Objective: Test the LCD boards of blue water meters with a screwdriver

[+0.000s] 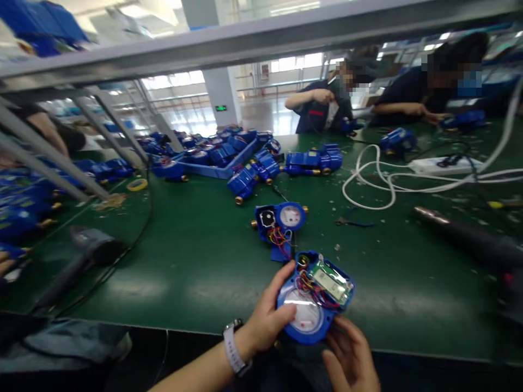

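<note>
Opened blue water meter (314, 298) held in both hands at the near edge of the green bench (196, 272).
Left hand (267, 316) pinches the meter's left rim, thumb on the dial glass, steadying it; right hand (347, 354) cups it from below, tilting the exposed green circuit board and coloured wires upward. Just beyond lies a second opened meter (280, 223).

A long green table (196, 261) fills the lower frame. A grey metal rail (261, 38) crosses the top, with slanted struts at left. Beyond, upper centre, a white pillar (223, 95), bright windows (294, 62) and a shiny pale floor (261, 117).
</note>
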### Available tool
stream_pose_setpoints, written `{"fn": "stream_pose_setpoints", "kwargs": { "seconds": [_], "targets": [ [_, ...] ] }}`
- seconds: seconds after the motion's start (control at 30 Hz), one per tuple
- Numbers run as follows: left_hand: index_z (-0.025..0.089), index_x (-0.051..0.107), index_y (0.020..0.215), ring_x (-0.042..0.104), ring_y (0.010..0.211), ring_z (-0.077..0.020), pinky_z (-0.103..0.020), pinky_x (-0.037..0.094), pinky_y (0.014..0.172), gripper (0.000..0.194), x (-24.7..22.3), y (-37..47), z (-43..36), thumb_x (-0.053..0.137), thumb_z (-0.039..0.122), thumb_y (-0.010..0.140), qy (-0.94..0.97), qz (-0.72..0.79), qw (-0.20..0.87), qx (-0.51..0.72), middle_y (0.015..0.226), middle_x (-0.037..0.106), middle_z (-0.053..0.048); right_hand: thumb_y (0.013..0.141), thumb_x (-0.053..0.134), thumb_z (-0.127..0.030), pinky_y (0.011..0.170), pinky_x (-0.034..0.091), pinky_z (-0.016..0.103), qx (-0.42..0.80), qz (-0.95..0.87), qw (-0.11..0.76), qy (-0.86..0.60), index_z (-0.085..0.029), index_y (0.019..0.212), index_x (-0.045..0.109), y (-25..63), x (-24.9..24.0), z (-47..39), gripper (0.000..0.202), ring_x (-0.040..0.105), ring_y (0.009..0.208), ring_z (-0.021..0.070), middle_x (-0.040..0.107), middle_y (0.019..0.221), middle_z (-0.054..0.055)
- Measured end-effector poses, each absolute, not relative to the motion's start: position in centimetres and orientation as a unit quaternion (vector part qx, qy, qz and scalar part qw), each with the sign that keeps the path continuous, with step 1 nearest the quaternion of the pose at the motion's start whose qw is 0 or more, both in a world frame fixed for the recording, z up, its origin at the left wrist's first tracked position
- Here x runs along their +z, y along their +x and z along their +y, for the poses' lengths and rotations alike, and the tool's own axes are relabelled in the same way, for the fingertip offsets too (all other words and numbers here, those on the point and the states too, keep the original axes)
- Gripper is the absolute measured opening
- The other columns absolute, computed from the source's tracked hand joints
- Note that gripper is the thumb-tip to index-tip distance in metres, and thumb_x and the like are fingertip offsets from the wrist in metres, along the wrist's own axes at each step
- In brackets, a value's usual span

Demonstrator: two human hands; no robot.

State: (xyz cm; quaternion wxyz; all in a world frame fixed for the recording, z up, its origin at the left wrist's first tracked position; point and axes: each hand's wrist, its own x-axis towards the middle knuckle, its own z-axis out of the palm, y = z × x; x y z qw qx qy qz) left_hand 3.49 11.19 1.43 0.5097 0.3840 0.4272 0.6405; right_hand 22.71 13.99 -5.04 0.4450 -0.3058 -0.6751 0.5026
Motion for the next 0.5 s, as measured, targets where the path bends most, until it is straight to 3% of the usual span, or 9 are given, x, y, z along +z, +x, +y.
{"fn": "stream_pose_setpoints", "kwargs": {
  "seconds": [0.27,0.5],
  "targets": [
    [0.023,0.033,0.151,0.049,0.137,-0.036,-0.049,0.037,0.117,0.078,1.0,2.7,11.3,0.065,0.049,0.085,0.408,0.429,0.498,0.634,0.153,0.046,-0.012,0.102,0.054,-0.031,0.096,0.056,0.031,0.493,-0.674,0.436,-0.335,-0.028,0.136,0.045,21.8,-2.1,13.8,0.035,0.064,0.114,0.0216,0.061,0.127,0.011],
    [0.024,0.033,0.152,0.034,0.147,-0.0365,-0.05,0.033,0.12,0.076,0.9,2.0,11.3,0.061,0.053,0.087,0.444,0.463,0.475,0.602,0.161,0.033,-0.01,0.099,0.059,-0.034,0.091,0.058,0.031,0.452,-0.677,0.442,-0.376,-0.021,0.124,0.055,22.0,-0.7,14.5,0.029,0.067,0.106,0.022,0.066,0.116,0.012]
  ]
}}
